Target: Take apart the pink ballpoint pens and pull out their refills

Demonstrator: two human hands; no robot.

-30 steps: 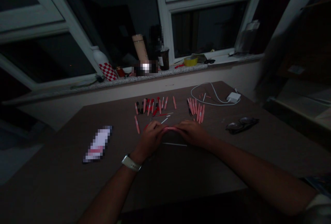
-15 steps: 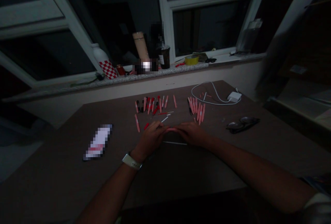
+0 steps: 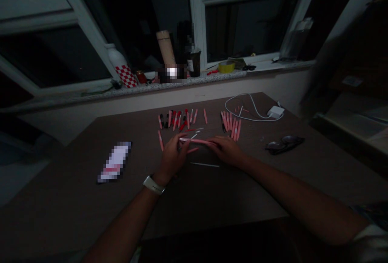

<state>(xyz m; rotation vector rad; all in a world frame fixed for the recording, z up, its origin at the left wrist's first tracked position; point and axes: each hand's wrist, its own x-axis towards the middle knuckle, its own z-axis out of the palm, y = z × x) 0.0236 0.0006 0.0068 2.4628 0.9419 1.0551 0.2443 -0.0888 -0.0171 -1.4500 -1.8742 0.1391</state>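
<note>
Both my hands meet over the middle of a dark brown table (image 3: 75, 206). My right hand (image 3: 228, 150) grips a pink pen barrel (image 3: 202, 142) that points left. My left hand (image 3: 173, 157), with a white watch (image 3: 153, 185) on the wrist, pinches the thin light tip sticking out of the barrel's left end and also holds a second pink piece (image 3: 192, 150) lower down. A thin white refill (image 3: 205, 164) lies on the table just in front of the hands.
Behind the hands lie a row of pink and red pens (image 3: 178, 119) and a second bunch of pink pens (image 3: 232, 124). A white charger with cable (image 3: 274, 112) and dark glasses (image 3: 283, 144) sit at right, a blurred card (image 3: 115, 162) at left. Bottles crowd the windowsill (image 3: 127, 75).
The hands have lifted slightly and drawn apart. The pink barrel now shows longer between them with a thin tip exposed at its left end, and a second pink piece appears under the left fingers.
</note>
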